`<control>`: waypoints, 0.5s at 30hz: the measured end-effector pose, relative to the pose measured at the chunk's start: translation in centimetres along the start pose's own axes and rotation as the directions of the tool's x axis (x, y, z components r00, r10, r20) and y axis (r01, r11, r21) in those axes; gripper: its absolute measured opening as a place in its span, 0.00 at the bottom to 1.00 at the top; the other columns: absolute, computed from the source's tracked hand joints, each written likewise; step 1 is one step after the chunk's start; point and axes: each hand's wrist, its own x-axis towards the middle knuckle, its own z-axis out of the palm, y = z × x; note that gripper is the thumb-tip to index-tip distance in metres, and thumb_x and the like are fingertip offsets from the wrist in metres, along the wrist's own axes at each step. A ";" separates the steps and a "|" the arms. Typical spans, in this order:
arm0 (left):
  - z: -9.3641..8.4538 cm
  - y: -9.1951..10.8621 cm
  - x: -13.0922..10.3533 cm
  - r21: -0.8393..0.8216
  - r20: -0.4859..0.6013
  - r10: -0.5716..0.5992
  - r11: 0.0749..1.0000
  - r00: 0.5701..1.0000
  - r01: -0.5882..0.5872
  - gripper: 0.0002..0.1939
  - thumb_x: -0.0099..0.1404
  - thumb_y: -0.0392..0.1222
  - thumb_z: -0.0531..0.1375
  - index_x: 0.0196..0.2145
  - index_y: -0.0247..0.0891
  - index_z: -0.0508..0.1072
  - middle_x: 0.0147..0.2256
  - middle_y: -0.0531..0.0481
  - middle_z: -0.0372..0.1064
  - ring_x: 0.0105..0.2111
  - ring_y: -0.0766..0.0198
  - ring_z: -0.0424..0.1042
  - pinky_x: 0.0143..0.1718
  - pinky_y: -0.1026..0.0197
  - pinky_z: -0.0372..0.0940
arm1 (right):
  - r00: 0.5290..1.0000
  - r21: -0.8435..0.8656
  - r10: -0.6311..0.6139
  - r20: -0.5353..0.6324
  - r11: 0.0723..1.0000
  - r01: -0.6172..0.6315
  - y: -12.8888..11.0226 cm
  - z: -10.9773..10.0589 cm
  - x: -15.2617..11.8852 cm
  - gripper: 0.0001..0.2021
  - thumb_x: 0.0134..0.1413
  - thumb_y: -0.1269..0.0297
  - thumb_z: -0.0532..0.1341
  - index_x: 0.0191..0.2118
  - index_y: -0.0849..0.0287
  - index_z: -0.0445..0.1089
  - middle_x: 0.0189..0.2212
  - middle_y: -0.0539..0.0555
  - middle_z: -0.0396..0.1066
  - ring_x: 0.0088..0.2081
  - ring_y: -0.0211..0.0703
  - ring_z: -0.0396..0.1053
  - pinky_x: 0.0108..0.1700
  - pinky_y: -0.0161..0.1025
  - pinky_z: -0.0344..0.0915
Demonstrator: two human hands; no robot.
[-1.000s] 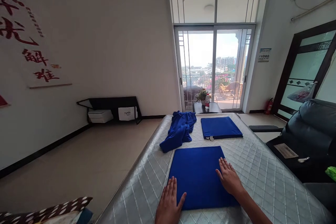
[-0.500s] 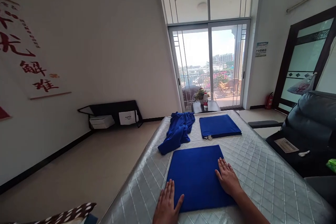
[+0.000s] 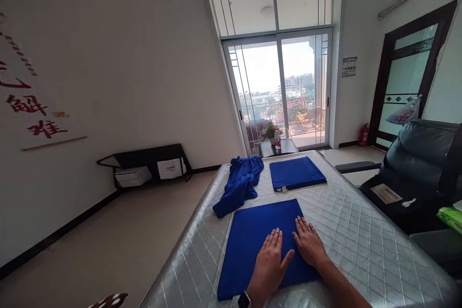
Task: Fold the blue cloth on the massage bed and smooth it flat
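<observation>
A blue cloth folded into a flat rectangle lies on the mattress in front of me. My left hand rests palm down on the middle of it, fingers stretched out. Along the cloth's right edge lies my right hand, also flat with the thumb apart. Neither hand grips anything. Farther back is a second folded blue cloth with a small white tag at its near edge. To its left sits a crumpled blue cloth, loosely bunched.
The quilted silver mattress bears all the cloths. On the right stands a black armchair with a card on its seat. A small table with a bottle is past the far end. A low black shelf holds white boxes.
My left hand has moved from the folded cloth's left edge to its middle, close to my right hand. The right hand stays at the right edge. The view has turned slightly right.
</observation>
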 end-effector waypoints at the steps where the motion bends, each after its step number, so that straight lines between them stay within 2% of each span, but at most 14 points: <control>1: 0.2 0.9 1.3 0.001 0.011 0.024 1.000 1.000 -0.024 0.37 0.73 0.62 0.39 0.67 0.33 0.56 0.67 0.41 0.53 0.67 0.52 0.51 0.66 0.46 0.53 | 1.000 -0.017 -0.009 -0.004 1.000 0.009 0.1 0.1 0.0 0.33 0.67 0.51 0.38 0.70 0.65 0.44 0.71 0.57 0.40 0.71 0.44 0.36 0.70 0.47 0.35; 4: 1.3 2.6 4.5 0.004 0.032 0.041 0.999 0.999 -0.041 0.36 0.75 0.58 0.35 0.67 0.30 0.56 0.67 0.40 0.52 0.68 0.54 0.48 0.67 0.49 0.50 | 0.999 -0.067 -0.052 -0.013 0.996 0.051 0.3 0.6 0.0 0.31 0.67 0.55 0.39 0.70 0.63 0.45 0.71 0.56 0.40 0.71 0.45 0.36 0.70 0.48 0.37; 7: 3.3 2.7 6.4 0.014 0.014 0.005 1.000 1.000 -0.005 0.34 0.75 0.55 0.35 0.67 0.31 0.56 0.67 0.41 0.52 0.68 0.55 0.47 0.67 0.48 0.50 | 0.997 -0.090 -0.062 -0.034 0.994 0.059 0.7 1.3 0.2 0.29 0.67 0.59 0.40 0.70 0.61 0.46 0.71 0.55 0.41 0.71 0.45 0.37 0.69 0.48 0.39; 11: 5.4 1.8 6.8 0.019 -0.049 0.011 1.000 0.999 -0.010 0.33 0.75 0.54 0.35 0.68 0.33 0.54 0.68 0.43 0.50 0.68 0.56 0.47 0.68 0.48 0.50 | 0.996 -0.097 -0.064 -0.057 0.994 0.058 0.9 1.9 0.5 0.29 0.67 0.59 0.39 0.70 0.62 0.46 0.71 0.54 0.41 0.71 0.46 0.37 0.69 0.48 0.39; 15: 5.8 1.3 6.6 0.038 -0.048 0.041 0.999 0.998 -0.039 0.33 0.75 0.56 0.35 0.68 0.33 0.54 0.68 0.43 0.50 0.69 0.56 0.46 0.67 0.47 0.50 | 0.997 -0.102 -0.062 -0.045 0.993 0.057 0.8 1.9 0.5 0.29 0.66 0.61 0.40 0.70 0.60 0.46 0.71 0.55 0.41 0.71 0.46 0.37 0.70 0.49 0.37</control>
